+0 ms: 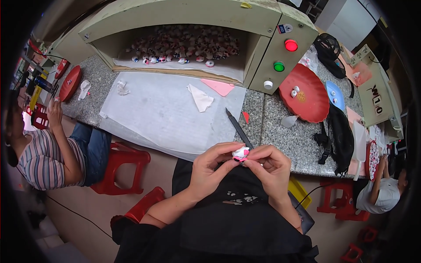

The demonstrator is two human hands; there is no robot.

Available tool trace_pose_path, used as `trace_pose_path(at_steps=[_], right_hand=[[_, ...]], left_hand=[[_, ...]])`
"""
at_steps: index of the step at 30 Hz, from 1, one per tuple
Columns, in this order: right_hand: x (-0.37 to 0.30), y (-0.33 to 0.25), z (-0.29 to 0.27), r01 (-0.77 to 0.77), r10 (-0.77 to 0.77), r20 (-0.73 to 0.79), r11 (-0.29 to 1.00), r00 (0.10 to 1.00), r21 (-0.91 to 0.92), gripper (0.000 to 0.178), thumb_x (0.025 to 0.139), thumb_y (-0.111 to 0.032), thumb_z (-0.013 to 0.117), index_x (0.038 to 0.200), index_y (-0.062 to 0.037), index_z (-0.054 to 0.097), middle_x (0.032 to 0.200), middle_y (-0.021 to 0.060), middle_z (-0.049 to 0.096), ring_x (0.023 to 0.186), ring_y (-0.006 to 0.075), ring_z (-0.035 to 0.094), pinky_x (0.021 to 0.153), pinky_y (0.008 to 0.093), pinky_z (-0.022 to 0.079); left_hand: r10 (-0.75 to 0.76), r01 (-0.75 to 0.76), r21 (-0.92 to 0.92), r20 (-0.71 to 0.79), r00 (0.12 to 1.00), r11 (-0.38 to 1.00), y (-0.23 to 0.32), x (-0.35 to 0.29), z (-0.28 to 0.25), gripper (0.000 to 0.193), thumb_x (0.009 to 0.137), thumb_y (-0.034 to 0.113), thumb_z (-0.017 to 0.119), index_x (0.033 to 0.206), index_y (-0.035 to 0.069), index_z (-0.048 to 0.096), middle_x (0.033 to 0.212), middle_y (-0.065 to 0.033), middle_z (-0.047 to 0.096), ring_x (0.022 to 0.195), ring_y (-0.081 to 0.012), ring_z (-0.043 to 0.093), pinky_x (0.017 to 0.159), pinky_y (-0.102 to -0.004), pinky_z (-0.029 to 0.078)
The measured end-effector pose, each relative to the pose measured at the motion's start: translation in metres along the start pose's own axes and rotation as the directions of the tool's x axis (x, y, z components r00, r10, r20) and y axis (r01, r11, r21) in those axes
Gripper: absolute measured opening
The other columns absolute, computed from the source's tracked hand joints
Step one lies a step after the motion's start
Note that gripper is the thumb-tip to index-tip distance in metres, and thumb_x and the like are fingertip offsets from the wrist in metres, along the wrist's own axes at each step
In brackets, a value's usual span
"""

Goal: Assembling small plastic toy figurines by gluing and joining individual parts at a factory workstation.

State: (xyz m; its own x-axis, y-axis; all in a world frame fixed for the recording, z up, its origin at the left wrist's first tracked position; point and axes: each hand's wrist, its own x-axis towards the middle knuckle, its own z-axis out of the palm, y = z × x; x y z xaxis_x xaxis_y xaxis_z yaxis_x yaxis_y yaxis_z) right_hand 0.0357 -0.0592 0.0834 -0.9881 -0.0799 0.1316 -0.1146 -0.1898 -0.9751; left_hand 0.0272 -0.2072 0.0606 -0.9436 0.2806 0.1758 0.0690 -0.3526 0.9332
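Observation:
A small white figurine head [240,152] with bright pink and black parts is held up in front of my chest, near the counter's front edge. The fingertips of my left hand [214,168] pinch it from one side. From the other side, the thumb and fingers of my right hand [272,170] close on it, so its lower part is partly hidden. Just beyond my hands lies a dark craft knife [239,128], its tip pointing away to the left. A white paper sheet [149,103] covers the counter on the left of the knife.
Ahead stands a metal cabinet [184,16], its opening full of similar figurines [188,41]. On the right are a red scalloped tray [309,98], a small bottle [289,121] and a black strapped bag [340,140]. Co-workers sit at left [52,158] and right [381,190].

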Motion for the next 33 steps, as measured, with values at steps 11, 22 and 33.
trace_pose_path(at_steps=[11,22,33], right_hand=[[0.001,-0.001,0.004,-0.012,0.012,0.000,1.000,1.000,0.011,0.012,0.070,0.010,0.057,0.080,0.0050,0.053,0.082,0.0106,0.054,0.078,0.0127,0.055,0.071,0.0216,0.045],[0.002,0.005,0.006,0.036,-0.037,-0.021,0.997,0.999,-0.073,0.012,0.069,0.009,0.058,0.078,0.0040,0.053,0.081,0.0098,0.054,0.075,0.0119,0.054,0.069,0.0211,0.044],[0.001,0.010,0.006,0.079,-0.083,-0.018,0.986,0.996,-0.146,0.015,0.067,0.008,0.061,0.079,0.0025,0.053,0.083,0.0079,0.053,0.073,0.0107,0.053,0.065,0.0207,0.043]], left_hand=[[-0.067,0.066,-0.069,-0.022,0.997,0.995,0.002,-0.001,-0.003,0.031,0.077,-0.009,0.047,0.107,-0.004,0.045,0.108,-0.0154,0.050,0.097,-0.0181,0.051,0.083,-0.0282,0.042],[0.073,-0.073,-0.039,-0.001,0.997,0.997,-0.002,-0.001,-0.007,0.029,0.076,-0.007,0.050,0.104,-0.004,0.047,0.107,-0.0180,0.049,0.095,-0.0190,0.051,0.083,-0.0299,0.041],[0.073,-0.074,-0.044,-0.031,0.997,0.996,0.002,-0.003,-0.009,0.022,0.079,-0.001,0.050,0.100,-0.002,0.047,0.105,-0.0196,0.050,0.095,-0.0197,0.051,0.083,-0.0300,0.040]])
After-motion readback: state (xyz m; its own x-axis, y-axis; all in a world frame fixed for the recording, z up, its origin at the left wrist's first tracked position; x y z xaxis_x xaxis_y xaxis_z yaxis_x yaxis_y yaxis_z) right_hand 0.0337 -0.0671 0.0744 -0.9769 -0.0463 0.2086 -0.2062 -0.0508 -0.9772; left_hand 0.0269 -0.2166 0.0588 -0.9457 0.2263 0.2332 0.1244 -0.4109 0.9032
